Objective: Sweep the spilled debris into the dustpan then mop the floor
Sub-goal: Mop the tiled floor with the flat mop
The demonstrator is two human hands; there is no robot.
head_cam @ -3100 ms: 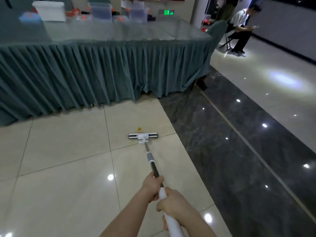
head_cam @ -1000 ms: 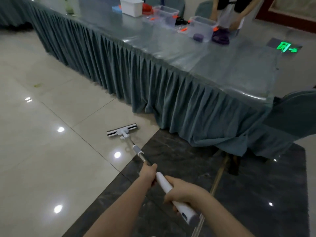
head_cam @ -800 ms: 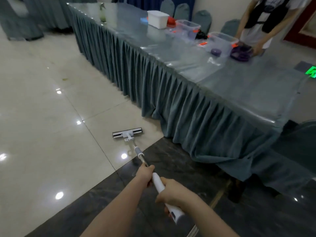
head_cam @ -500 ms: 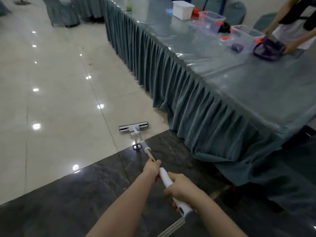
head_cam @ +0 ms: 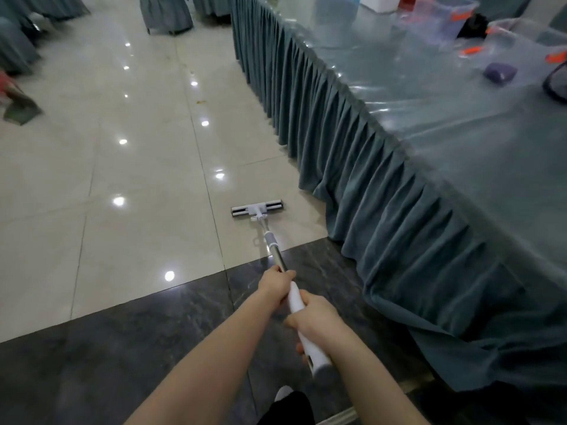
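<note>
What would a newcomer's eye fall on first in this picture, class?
Both hands, the left hand ahead of the right hand, grip a white mop whose head lies flat on the pale tiles. Along the right runs a long table with a pleated teal skirt.

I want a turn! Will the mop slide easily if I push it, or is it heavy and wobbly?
Probably easy: the mop head lies flat on glossy, shiny floor tiles, so it should glide. The handle looks thin and straight, likely stiff and fairly light. The left hand and right hand both grip it, so its length may need two hands.
</note>
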